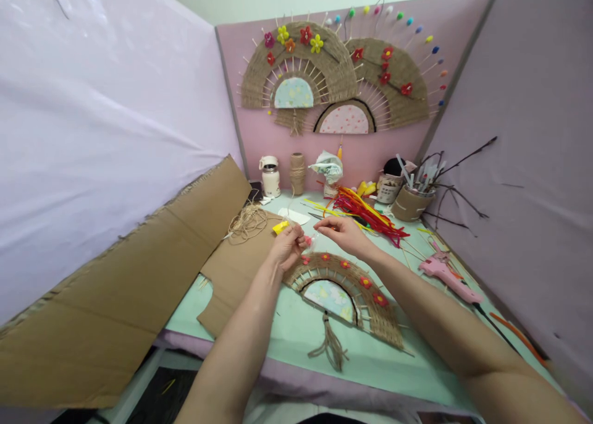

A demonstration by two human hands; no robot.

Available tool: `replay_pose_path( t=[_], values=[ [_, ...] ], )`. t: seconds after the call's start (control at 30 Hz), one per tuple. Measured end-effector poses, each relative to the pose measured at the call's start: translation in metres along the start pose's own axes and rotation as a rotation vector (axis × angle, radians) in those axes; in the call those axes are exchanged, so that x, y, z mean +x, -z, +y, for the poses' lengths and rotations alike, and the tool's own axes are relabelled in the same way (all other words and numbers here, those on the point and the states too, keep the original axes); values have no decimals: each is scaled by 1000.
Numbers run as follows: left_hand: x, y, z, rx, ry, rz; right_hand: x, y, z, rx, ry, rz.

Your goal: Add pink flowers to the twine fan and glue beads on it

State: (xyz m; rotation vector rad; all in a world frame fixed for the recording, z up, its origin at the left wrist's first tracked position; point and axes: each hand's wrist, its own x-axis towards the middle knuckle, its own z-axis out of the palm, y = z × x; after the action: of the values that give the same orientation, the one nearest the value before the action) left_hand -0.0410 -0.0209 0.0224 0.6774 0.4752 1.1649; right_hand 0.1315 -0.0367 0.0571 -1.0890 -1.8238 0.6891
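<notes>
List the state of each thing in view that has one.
Left hand: fingers curled, hold unclear
Right hand: fingers bent, hold unclear
Table fan: lying flat
Glue gun: lying down
Spool: upright
Loose twine: loosely coiled
Pipe cleaners: heaped
Bottle: upright
Wall fans: mounted, overlapping
Pot: upright, filled

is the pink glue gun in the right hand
No, the pink glue gun lies on the table, well apart from the right hand.

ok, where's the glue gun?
Head view, right side of the table: the glue gun lies right of the right forearm, nearer the camera than the twig pot.
</notes>
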Motion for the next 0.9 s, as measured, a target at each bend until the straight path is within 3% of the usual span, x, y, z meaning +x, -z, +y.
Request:
replay_pose_path(
  t=[0.27, 0.67, 0.9],
  values=[
    [0, 1, 3, 87, 62, 49, 1, 1, 0, 32, -5, -10],
    [2, 1, 3, 17, 2, 67, 0, -1, 3, -9, 13, 9],
    [1, 1, 1, 124, -20, 67, 0, 0, 0, -2, 14, 2]
  ],
)
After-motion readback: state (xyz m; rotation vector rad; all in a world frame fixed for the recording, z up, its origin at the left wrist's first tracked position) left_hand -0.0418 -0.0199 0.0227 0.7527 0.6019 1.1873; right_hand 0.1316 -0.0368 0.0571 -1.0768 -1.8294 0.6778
